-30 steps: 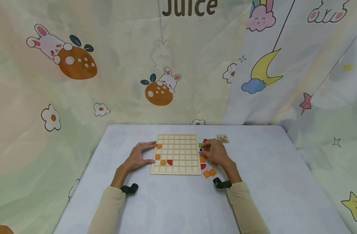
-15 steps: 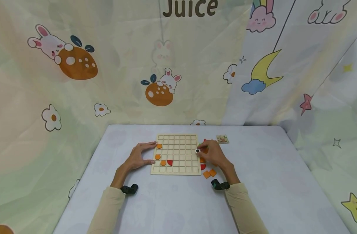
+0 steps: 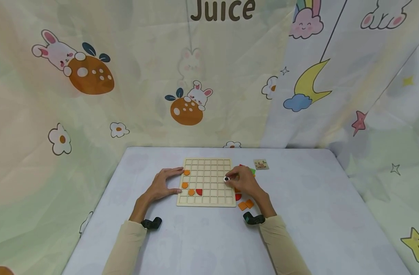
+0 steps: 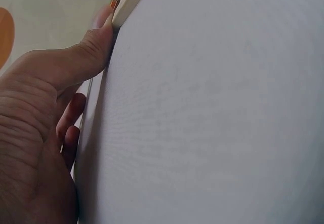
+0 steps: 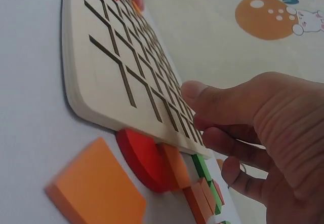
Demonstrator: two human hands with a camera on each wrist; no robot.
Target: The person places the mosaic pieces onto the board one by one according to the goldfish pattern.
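Note:
A pale wooden grid board (image 3: pixel 213 173) lies on the white table. My left hand (image 3: pixel 158 185) rests at its left edge, thumb and fingers spread and touching the side; in the left wrist view the thumb (image 4: pixel 93 51) meets the board's edge. My right hand (image 3: pixel 246 181) pinches a small white round piece with a black dot (image 3: pixel 226 178) over the board's right columns. In the right wrist view the thumb hides that piece. On the board's left side sit orange discs (image 3: pixel 191 192) and a red quarter-round piece (image 3: pixel 199 191).
Right of the board lie loose pieces: orange squares (image 3: pixel 242 206), a red rounded piece (image 5: pixel 144 158) and green pieces (image 5: pixel 201 167), partly under the right hand. A small patterned card (image 3: pixel 261 164) lies behind them. A printed cloth (image 3: pixel 144 107) hangs behind the table.
My right hand has moved left with the white piece, from the loose pieces to over the board's right columns. The left hand stays in place.

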